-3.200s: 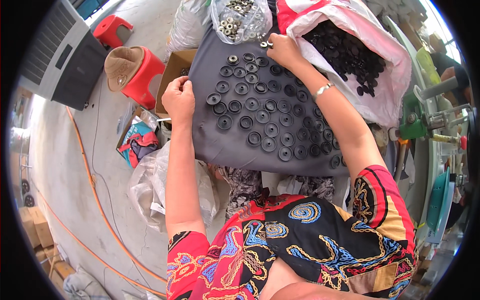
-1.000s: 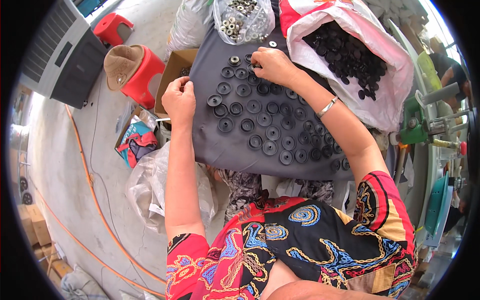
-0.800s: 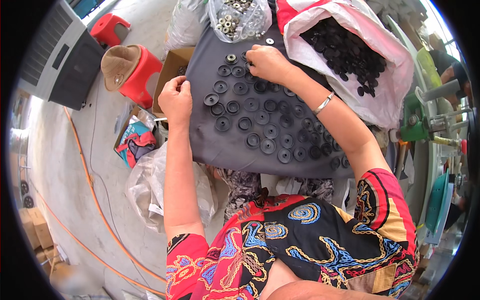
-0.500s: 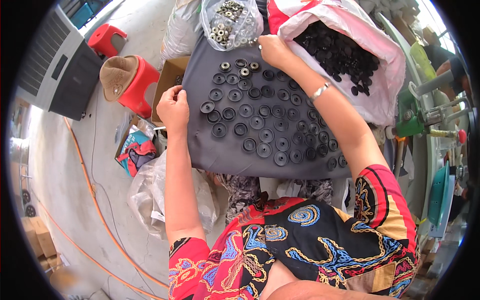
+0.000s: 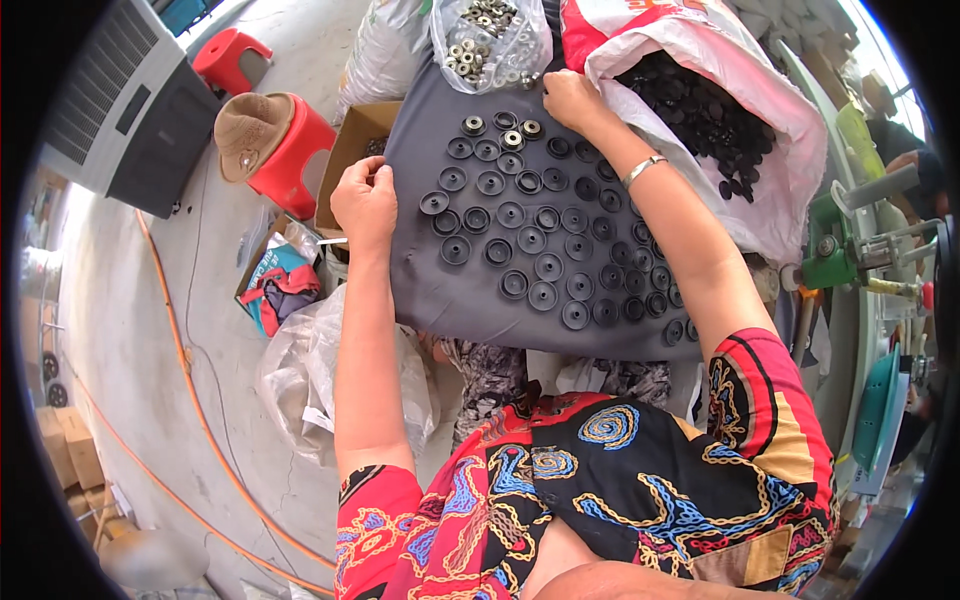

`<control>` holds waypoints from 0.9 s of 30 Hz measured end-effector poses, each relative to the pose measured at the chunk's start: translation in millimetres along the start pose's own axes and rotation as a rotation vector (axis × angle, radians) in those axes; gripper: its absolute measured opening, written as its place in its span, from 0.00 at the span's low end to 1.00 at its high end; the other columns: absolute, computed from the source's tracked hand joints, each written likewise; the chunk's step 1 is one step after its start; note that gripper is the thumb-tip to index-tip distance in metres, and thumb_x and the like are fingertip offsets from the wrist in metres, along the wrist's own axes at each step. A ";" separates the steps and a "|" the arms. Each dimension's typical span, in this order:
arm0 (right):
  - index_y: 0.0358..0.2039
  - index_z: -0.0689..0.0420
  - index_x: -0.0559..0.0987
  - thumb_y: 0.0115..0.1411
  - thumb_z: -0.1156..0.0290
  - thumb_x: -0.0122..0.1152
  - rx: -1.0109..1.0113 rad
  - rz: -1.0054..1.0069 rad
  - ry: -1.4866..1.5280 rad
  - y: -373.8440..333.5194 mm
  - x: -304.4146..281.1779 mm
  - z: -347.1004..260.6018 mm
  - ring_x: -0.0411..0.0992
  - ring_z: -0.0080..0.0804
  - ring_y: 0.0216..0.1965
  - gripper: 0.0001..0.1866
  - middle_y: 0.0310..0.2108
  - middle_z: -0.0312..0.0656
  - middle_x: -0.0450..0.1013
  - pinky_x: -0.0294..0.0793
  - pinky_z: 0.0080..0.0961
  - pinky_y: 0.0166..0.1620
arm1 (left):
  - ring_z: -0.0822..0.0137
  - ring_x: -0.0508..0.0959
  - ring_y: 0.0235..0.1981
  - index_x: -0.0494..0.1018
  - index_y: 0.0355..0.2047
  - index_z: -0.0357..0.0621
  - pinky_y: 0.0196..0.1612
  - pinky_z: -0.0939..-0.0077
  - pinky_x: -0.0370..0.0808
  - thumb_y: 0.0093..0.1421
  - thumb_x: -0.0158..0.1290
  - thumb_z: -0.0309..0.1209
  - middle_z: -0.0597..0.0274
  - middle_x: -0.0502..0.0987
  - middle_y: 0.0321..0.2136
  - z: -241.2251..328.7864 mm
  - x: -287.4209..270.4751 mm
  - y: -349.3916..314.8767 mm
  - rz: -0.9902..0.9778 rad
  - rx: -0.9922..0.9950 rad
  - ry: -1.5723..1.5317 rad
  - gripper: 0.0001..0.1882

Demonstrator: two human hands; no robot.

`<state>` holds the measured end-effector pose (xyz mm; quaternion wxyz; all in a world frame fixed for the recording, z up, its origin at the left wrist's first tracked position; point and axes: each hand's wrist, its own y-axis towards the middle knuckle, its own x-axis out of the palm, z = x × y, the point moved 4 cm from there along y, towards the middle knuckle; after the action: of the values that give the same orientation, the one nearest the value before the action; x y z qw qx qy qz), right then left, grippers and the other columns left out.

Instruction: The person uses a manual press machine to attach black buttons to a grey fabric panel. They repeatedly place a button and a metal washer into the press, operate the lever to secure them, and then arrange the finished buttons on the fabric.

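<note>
Many round black plastic discs with raised rims [image 5: 530, 239] lie spread over the dark grey cloth-covered table [image 5: 450, 300]. Small silver metal rings [image 5: 473, 125], bearing-like, sit in a few discs at the far side. My right hand [image 5: 575, 100] is closed at the far edge, beside a clear plastic bag [image 5: 535, 45] of metal rings; whatever its fingertips hold is too small to make out. At the table's left edge my left hand [image 5: 363, 205] is closed, thumb against the fingers; its contents are hidden.
A white and red sack [image 5: 790, 190] of black plastic parts lies open at the far right. Left of the table are a cardboard box [image 5: 350, 140], a red stool [image 5: 295, 160] with a straw hat [image 5: 250, 135], and crumpled plastic [image 5: 290, 400]. Green machinery [image 5: 835, 245] stands at right.
The whole view has shifted, so the table and bags appear farther right. Both hands keep nearly the same places relative to the table, fingers still closed.
</note>
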<state>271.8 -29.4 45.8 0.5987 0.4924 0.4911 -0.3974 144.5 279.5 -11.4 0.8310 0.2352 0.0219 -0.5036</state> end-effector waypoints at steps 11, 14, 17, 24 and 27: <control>0.36 0.59 0.80 0.51 0.70 0.60 -0.521 -0.017 0.257 -62.8 -41.9 -93.3 0.73 0.44 0.38 0.12 0.32 0.44 0.72 0.73 0.37 0.43 | 0.79 0.73 0.24 0.80 0.37 0.35 0.31 0.83 0.71 0.56 0.56 0.25 0.67 0.78 0.24 0.9 -0.5 -0.1 0.010 -0.009 0.010 0.10; 0.34 0.58 0.80 0.50 0.71 0.59 -0.529 -0.055 0.160 -63.8 -40.3 -98.3 0.72 0.42 0.41 0.11 0.32 0.43 0.72 0.72 0.37 0.45 | 0.79 0.73 0.24 0.80 0.37 0.35 0.31 0.83 0.71 0.56 0.56 0.25 0.67 0.78 0.24 2.2 -1.3 -1.0 0.002 -0.019 0.021 0.10; 0.27 0.58 0.80 0.51 0.71 0.56 -0.563 -0.031 0.171 -62.8 -35.2 -102.3 0.73 0.45 0.41 0.07 0.33 0.47 0.73 0.72 0.40 0.46 | 0.80 0.73 0.24 0.80 0.37 0.35 0.31 0.83 0.71 0.56 0.56 0.25 0.68 0.78 0.24 1.6 -1.8 -1.2 0.001 -0.024 0.006 0.09; 0.26 0.60 0.80 0.51 0.72 0.55 -0.569 -0.042 0.170 -62.6 -29.9 -104.2 0.75 0.47 0.39 0.07 0.32 0.49 0.75 0.73 0.41 0.46 | 0.79 0.73 0.25 0.80 0.36 0.35 0.31 0.83 0.71 0.56 0.56 0.25 0.67 0.78 0.25 0.3 -0.1 -0.8 0.003 -0.033 -0.003 0.09; 0.27 0.61 0.80 0.51 0.72 0.55 -0.570 -0.021 0.143 -57.2 -33.9 -105.2 0.76 0.49 0.38 0.08 0.33 0.51 0.75 0.74 0.41 0.44 | 0.65 0.80 0.28 0.80 0.35 0.37 0.36 0.73 0.75 0.53 0.56 0.28 0.56 0.80 0.30 -0.8 -3.4 -0.3 -0.007 -0.041 0.038 0.10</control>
<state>189.4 61.9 64.2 0.6728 0.3259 0.6289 -0.2137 142.7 282.5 -11.3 0.8332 0.2276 0.0488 -0.5016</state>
